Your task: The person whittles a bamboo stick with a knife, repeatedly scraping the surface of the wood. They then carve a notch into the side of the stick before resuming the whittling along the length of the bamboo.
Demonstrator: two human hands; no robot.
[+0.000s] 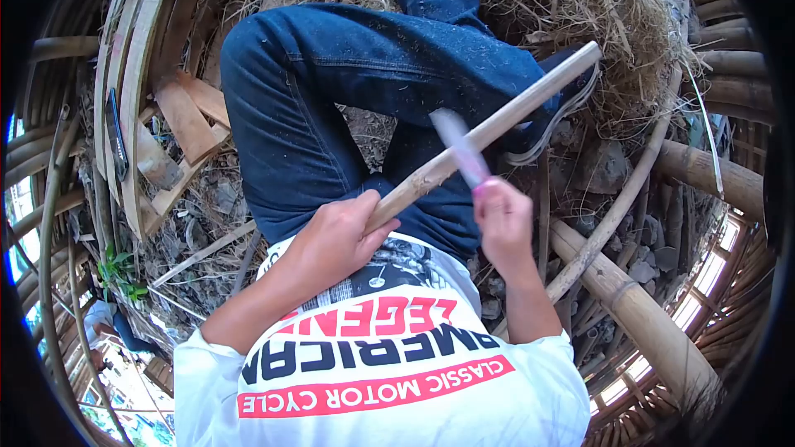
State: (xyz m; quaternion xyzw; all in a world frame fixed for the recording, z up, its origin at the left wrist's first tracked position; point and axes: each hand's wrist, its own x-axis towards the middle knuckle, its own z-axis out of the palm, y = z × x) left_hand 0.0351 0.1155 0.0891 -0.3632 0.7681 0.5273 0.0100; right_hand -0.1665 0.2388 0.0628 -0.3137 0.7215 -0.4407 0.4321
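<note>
My left hand (344, 236) is wrapped round the near end of a pale wooden stick (497, 122), which slants up to the right across my legs. In my right hand (503, 213) is the pink handle of a knife (460, 147). Its blade, blurred by motion, lies across the stick near the middle and points up to the left. The stick's surface looks rough close to the blade. Below both hands is my white printed shirt (373, 364).
Curved wooden strips (137, 74) and short wood pieces (186, 120) lie at the left, with a dark narrow tool (117, 136) on the strips. Dry straw (596, 0) is piled at the upper right. Thick bamboo poles (638, 306) cross at the right. Part of another person (103, 319) shows at the lower left.
</note>
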